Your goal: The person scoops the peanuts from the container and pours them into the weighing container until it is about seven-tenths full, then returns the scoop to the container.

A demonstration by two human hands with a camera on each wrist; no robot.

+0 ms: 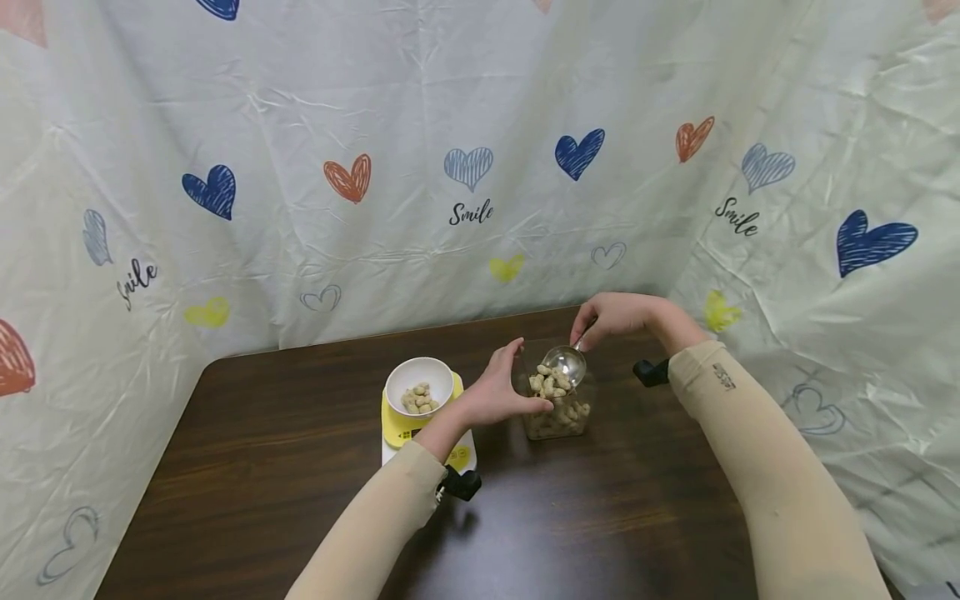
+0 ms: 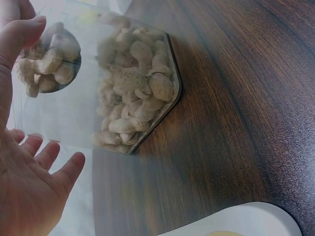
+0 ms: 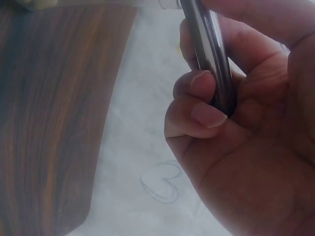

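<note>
My left hand [image 1: 491, 396] holds a clear container [image 2: 86, 113] near its top, thumb at the front and fingers spread along the side. Unshelled peanuts [image 2: 130, 98] fill the lower part of it. From the far right, my right hand [image 1: 611, 317] grips a metal scoop [image 1: 567, 360] by the handle, fingers curled round it in the right wrist view. The scoop's bowl tilts down within the container's opening. Through the clear wall, the left wrist view shows several peanuts [image 2: 51, 61] in the scoop, above the main heap.
Left of the container, a white bowl [image 1: 401, 377] with several peanuts sits on a yellow and white kitchen scale [image 1: 393, 428]. My left forearm partly covers the scale. Dark wooden table [image 1: 300, 467] below; a curtain [image 1: 405, 233] printed with hearts hangs behind and at both sides.
</note>
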